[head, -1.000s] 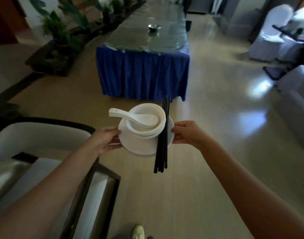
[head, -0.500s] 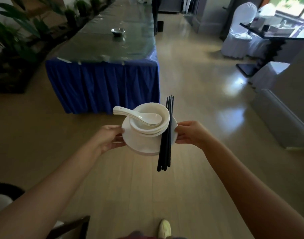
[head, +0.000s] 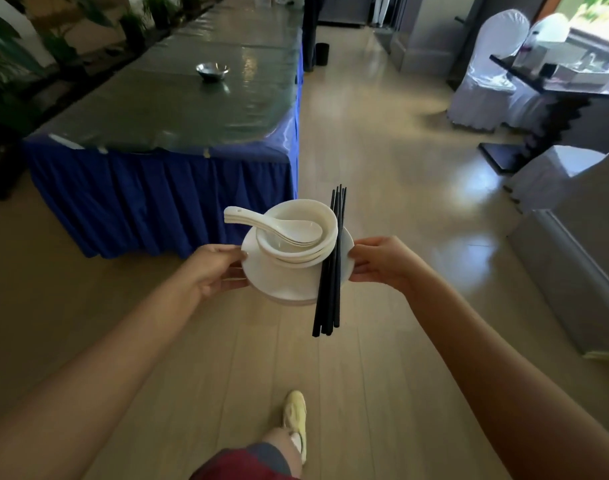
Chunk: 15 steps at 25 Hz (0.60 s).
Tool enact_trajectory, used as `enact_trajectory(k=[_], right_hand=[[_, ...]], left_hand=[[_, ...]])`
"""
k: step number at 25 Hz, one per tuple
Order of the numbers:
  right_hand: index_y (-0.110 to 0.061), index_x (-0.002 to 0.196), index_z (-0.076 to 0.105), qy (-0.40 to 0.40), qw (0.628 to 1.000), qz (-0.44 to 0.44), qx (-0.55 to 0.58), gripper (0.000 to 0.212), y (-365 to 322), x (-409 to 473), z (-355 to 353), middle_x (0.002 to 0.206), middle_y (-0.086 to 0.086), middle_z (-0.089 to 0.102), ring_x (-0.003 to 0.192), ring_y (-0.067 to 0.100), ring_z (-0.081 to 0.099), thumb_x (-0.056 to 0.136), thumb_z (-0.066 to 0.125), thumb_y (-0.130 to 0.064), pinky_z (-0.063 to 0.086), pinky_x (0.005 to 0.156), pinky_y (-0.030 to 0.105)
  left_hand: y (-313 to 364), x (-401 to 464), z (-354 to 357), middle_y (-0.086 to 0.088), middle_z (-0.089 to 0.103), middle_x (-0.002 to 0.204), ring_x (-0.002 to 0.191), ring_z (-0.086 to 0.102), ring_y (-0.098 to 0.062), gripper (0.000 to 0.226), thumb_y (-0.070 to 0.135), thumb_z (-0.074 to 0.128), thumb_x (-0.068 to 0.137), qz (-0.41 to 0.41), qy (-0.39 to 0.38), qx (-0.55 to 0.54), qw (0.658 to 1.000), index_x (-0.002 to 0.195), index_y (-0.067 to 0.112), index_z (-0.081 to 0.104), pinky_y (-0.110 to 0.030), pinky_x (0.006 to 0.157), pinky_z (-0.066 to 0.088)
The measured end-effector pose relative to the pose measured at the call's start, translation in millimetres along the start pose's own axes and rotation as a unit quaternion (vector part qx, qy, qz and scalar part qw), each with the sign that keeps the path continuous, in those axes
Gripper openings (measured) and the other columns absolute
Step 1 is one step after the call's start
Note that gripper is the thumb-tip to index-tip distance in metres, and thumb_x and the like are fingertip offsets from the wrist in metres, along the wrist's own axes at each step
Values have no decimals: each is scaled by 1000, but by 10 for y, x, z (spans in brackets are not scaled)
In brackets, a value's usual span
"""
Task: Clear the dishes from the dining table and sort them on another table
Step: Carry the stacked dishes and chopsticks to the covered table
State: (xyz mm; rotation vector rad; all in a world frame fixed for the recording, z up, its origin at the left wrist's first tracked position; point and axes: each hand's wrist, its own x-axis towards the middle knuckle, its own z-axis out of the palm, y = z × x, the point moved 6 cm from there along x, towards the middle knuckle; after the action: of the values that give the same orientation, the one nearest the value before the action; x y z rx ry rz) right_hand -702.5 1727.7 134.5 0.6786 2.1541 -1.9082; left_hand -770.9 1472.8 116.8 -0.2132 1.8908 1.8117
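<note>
I carry a stack of white plates (head: 282,278) in front of me above the floor. My left hand (head: 215,268) grips the stack's left rim and my right hand (head: 381,259) grips its right rim. Stacked white bowls (head: 301,244) sit on the plates, with white soup spoons (head: 279,226) lying in the top bowl, handles pointing left. Several black chopsticks (head: 330,268) lie across the right side of the plates, sticking out front and back. A long table with a blue skirt (head: 164,192) and a shiny cover stands ahead to the left.
A small metal bowl (head: 212,70) sits on the long table. Potted plants (head: 15,81) line the far left. White-covered chairs (head: 486,71) and a dark table (head: 555,81) stand at the right. A low white ledge (head: 573,265) runs along the right. My foot (head: 294,420) is on the pale floor.
I have walked forward and turned right: the blue-skirted table is nearer and further left, and the chair at the lower left has left the view. Both hands keep hold of the stack.
</note>
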Motion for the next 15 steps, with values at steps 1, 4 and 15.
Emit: enact_trajectory(k=[1,4,15], right_hand=[[-1,88,69,3,1000,-2,3,15,-101,225,-119,75,14,68,58,18,69,81,56,-1,57,54,23],[3,94,68,11,1000,0,9,19,-432,924,-490,73,14,67,55,16,68,81,54,0,57,54,23],[1,92,68,-26,1000,-1,-3,18,-1482,3495,-1574,75,15,68,60,19,69,80,54,-1,58,57,25]], left_hand=[[123,235,88,-14,61,80,71,60,-25,17,2,49,90,1,-5,2,1000,81,7,62,-34,62,56],[562,951,367,-14,61,79,71,60,-25,16,2,49,90,2,-17,0,1000,82,6,63,-29,53,58],[1812,3330,1229,1,68,53,53,66,-15,17,4,53,88,10,16,-26,999,78,10,65,-28,49,55]])
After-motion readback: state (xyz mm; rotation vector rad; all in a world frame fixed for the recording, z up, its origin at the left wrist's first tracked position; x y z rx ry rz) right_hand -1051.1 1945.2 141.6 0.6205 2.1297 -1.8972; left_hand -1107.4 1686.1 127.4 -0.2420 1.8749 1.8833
